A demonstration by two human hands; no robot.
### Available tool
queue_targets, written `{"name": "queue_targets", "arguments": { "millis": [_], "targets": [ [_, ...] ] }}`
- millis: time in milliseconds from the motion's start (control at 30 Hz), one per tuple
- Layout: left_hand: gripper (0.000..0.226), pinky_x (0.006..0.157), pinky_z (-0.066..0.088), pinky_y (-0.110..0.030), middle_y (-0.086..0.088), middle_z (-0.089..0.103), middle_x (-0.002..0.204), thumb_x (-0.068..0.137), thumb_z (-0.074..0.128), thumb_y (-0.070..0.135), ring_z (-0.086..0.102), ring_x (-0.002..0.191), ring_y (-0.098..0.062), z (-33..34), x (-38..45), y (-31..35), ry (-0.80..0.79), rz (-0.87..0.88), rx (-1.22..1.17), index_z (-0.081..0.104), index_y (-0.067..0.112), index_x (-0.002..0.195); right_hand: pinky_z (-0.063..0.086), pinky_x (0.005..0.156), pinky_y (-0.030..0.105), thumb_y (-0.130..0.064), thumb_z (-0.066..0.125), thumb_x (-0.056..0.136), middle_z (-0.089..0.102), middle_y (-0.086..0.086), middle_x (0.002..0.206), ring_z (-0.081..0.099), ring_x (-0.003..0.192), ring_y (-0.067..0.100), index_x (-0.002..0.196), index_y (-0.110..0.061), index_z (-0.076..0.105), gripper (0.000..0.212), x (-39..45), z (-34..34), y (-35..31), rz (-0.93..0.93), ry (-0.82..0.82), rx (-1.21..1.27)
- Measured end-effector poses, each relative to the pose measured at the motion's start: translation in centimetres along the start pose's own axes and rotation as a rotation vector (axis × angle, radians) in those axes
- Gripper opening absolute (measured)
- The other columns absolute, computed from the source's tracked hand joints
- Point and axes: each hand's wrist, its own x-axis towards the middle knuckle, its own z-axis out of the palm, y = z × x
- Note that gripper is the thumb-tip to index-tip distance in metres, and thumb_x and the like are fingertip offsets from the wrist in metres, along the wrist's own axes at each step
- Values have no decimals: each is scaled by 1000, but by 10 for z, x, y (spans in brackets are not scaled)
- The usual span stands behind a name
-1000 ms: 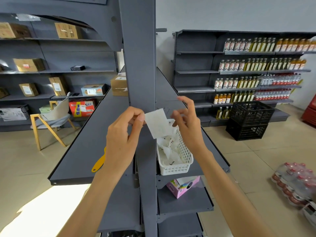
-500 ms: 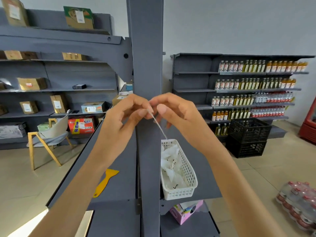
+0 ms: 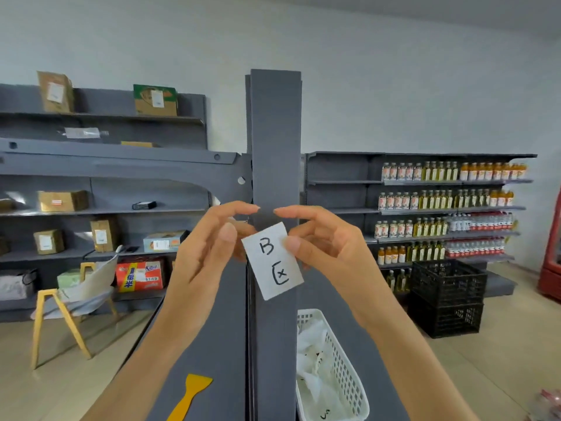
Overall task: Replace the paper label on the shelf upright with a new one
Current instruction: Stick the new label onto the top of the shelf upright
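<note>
A white paper label point(image 3: 273, 262) with black handwriting faces me in front of the grey shelf upright point(image 3: 275, 141). My right hand point(image 3: 321, 241) pinches its upper right edge between thumb and fingers. My left hand point(image 3: 212, 247) is at its upper left edge, thumb in front and fingers behind the paper. The label hangs slightly tilted, its lower end free. I cannot tell whether it touches the upright.
A white plastic basket point(image 3: 343, 378) with crumpled paper labels sits on the shelf to the right of the upright. A yellow scraper point(image 3: 189, 396) lies on the shelf to the left. A yellow-legged chair point(image 3: 73, 302), black crates point(image 3: 449, 296) and bottle shelves point(image 3: 449, 205) stand farther off.
The label has turned from edge-on to facing me, showing its writing. Both hands have lifted it higher along the upright, and my view has tilted upward.
</note>
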Motion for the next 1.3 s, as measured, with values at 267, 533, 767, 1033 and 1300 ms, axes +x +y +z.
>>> {"name": "queue_targets", "arguments": {
  "millis": [267, 533, 767, 1033, 1300],
  "targets": [
    [7, 56, 53, -24, -2, 72, 86, 94, 60, 24, 70, 78, -13, -7, 35, 9, 160, 24, 77, 61, 17, 92, 49, 53, 18, -4, 65, 93, 73, 19, 92, 67, 70, 5, 116, -15, 69, 26, 35, 11, -12, -165, 201, -3],
    [8, 51, 49, -15, 2, 71, 75, 92, 62, 17, 70, 71, -6, -14, 92, 21, 185, 47, 187, 61, 9, 90, 52, 48, 19, -8, 63, 95, 76, 11, 92, 75, 81, 22, 98, -22, 66, 15, 76, 9, -35, -274, 282, -39],
    [9, 72, 56, -50, 7, 72, 70, 93, 61, 24, 70, 75, -12, -11, 129, 33, 152, 65, 341, 60, 19, 85, 50, 43, 15, -12, 65, 95, 75, 8, 84, 72, 62, 25, 84, -18, 61, 12, 104, -7, -53, -320, 353, -150],
    [11, 60, 52, -35, 9, 70, 69, 92, 58, 31, 68, 74, -8, -7, 140, 31, 206, 109, 529, 56, 26, 83, 51, 43, 16, -16, 66, 95, 72, 3, 78, 66, 47, 9, 91, -9, 63, 8, 118, -15, -51, -316, 368, -255],
    [12, 51, 51, -27, 9, 71, 78, 95, 51, 36, 69, 74, -12, -1, 138, 27, 236, 187, 734, 46, 26, 90, 42, 45, 14, -29, 67, 93, 66, -2, 69, 67, 66, 15, 77, -33, 55, 20, 121, -15, -52, -358, 429, -471]
  ]
}}
